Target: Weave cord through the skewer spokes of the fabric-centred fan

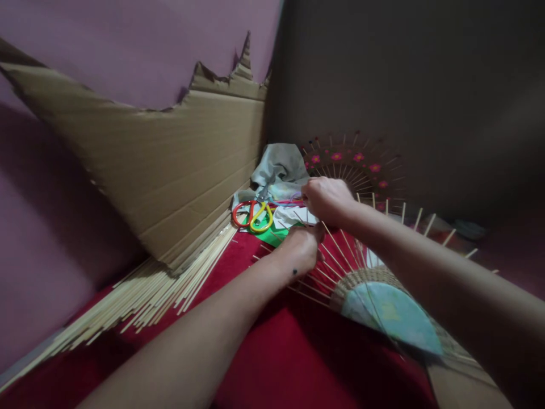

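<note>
A half-round woven piece with a pale blue painted centre has thin wooden sticks fanning outward from its rim. My left hand is among the sticks at its left side, fingers curled around them, the grip partly hidden. Just above and beyond it, my right hand is closed in a fist; whatever it holds is hidden. Close to both hands lie scissors with one red and one yellow handle, and coloured strands.
A large torn cardboard sheet leans on the left wall above a heap of loose sticks. Grey cloth, white paper and green material lie in the corner. A flowered fan-shaped piece stands behind. Red cloth covers the surface.
</note>
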`<action>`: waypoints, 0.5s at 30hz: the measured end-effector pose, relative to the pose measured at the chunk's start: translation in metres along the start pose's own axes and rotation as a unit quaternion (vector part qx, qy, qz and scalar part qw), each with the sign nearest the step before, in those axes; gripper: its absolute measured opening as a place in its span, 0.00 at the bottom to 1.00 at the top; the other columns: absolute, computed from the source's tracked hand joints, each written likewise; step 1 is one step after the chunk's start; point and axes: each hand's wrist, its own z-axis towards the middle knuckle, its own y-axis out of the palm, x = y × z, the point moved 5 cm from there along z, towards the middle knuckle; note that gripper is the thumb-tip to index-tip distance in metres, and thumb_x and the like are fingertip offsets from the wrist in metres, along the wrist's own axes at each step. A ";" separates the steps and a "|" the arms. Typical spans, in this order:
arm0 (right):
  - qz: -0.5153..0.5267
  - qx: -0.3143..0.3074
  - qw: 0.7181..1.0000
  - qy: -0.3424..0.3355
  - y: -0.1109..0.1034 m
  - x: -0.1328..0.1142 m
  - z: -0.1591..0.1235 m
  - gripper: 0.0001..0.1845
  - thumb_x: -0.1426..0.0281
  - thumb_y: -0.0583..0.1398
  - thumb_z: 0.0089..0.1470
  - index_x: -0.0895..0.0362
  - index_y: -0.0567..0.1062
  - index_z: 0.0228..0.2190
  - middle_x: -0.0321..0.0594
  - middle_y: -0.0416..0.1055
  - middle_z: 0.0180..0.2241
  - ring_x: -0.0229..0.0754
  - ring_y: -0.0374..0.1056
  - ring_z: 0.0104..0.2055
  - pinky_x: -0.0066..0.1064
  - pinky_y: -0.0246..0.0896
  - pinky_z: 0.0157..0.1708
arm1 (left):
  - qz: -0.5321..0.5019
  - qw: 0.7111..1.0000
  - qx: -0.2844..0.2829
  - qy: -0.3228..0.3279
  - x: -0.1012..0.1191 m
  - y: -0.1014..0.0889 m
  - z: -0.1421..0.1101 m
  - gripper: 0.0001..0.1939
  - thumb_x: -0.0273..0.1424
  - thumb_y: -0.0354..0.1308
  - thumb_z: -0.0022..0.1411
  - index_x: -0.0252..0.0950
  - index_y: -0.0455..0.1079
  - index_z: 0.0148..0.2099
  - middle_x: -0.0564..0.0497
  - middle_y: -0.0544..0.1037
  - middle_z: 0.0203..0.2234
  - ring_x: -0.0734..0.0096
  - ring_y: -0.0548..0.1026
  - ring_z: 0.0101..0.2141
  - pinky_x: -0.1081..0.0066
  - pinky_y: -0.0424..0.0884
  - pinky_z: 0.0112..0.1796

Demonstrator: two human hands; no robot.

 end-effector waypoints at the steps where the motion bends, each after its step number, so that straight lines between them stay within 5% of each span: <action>1: -0.009 0.005 1.000 0.009 -0.004 0.005 -0.005 0.11 0.74 0.54 0.48 0.60 0.77 0.30 0.51 0.74 0.35 0.47 0.69 0.34 0.31 0.56 0.28 | -0.003 1.000 0.003 0.000 0.000 0.000 -0.001 0.15 0.28 0.58 0.51 0.35 0.64 0.43 0.50 0.74 0.26 0.68 0.71 0.29 0.73 0.64 0.30; 8: 0.015 0.041 0.994 0.098 -0.019 0.047 -0.066 0.08 0.67 0.56 0.45 0.54 0.75 0.23 0.42 0.74 0.25 0.43 0.66 0.26 0.30 0.47 0.21 | -0.004 0.999 0.011 -0.046 0.001 -0.006 -0.003 0.19 0.30 0.59 0.49 0.30 0.60 0.43 0.44 0.74 0.29 0.63 0.72 0.30 0.70 0.63 0.29; 15: 0.146 0.072 0.977 0.134 -0.012 0.064 -0.137 0.11 0.65 0.55 0.50 0.51 0.77 0.30 0.39 0.74 0.24 0.41 0.68 0.25 0.32 0.55 0.27 | -0.073 0.997 -0.005 -0.012 -0.001 -0.003 -0.001 0.20 0.28 0.58 0.51 0.34 0.60 0.47 0.52 0.73 0.22 0.69 0.71 0.27 0.72 0.62 0.32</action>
